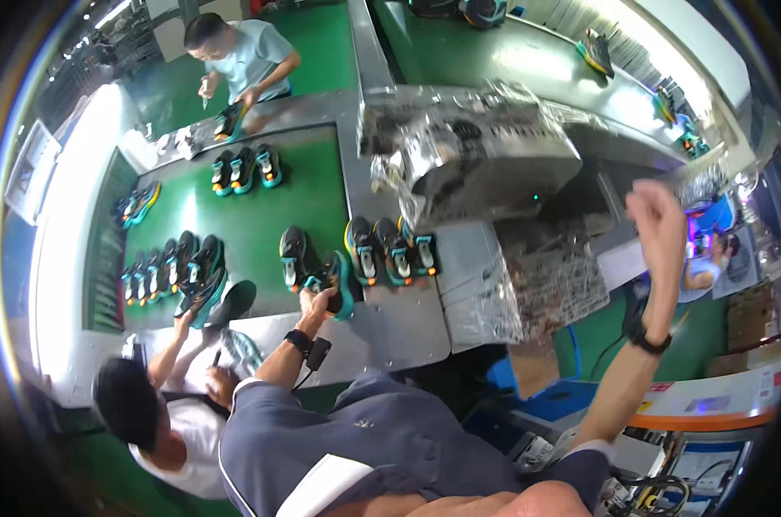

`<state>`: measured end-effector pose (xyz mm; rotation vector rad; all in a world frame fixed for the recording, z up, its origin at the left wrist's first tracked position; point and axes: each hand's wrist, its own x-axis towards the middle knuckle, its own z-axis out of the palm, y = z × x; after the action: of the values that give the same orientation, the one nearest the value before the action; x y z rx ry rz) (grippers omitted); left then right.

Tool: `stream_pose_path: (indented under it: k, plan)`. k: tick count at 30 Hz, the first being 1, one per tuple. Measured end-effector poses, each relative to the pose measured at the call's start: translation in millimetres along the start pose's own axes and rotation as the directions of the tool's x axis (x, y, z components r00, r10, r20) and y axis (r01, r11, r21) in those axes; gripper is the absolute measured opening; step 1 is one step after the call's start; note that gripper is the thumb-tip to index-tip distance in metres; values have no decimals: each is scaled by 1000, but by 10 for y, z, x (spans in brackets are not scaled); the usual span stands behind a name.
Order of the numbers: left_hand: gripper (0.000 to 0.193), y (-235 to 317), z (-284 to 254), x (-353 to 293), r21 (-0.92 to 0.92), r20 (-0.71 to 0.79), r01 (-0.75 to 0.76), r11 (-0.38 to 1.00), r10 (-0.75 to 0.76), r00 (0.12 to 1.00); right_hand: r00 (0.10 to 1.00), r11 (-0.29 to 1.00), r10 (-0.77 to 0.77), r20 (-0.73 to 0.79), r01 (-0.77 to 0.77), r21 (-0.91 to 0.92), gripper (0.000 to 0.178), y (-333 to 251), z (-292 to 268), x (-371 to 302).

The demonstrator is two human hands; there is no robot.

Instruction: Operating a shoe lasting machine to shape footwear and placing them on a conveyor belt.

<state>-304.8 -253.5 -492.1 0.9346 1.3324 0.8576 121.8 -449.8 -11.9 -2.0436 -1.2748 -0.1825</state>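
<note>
My left hand [318, 302] is closed around the end of a black sneaker [336, 284] with a teal sole and orange accents, tilted over the edge of the green belt. Another black sneaker [293, 257] stands just left of it. To its right, several matching sneakers [396, 250] stand in a row on the metal ledge. My right hand [658, 220] is raised at the far right, beyond the foil-covered machine, its fingers curled in. Whatever its fingers may hold is hidden.
A foil-wrapped machine [485, 164] stands ahead of me. More sneakers [168, 263] line the green belt [261, 211]. A co-worker in white [184, 439] at my left handles a shoe; another person [253, 65] works across the belt. A blue crate [537, 388] sits below on the right.
</note>
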Motion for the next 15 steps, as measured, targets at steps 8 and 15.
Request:
stream_pose_path:
  k: [8, 15]
  plan:
    - [70, -165, 413, 901, 699, -144, -105, 708, 283, 948, 632, 441, -756, 171, 685, -580, 38, -828, 1439, 2968]
    - [70, -68, 495, 1019, 625, -212, -45, 779, 225, 951, 960, 698, -216, 177, 278, -659, 63, -844, 2772, 4017]
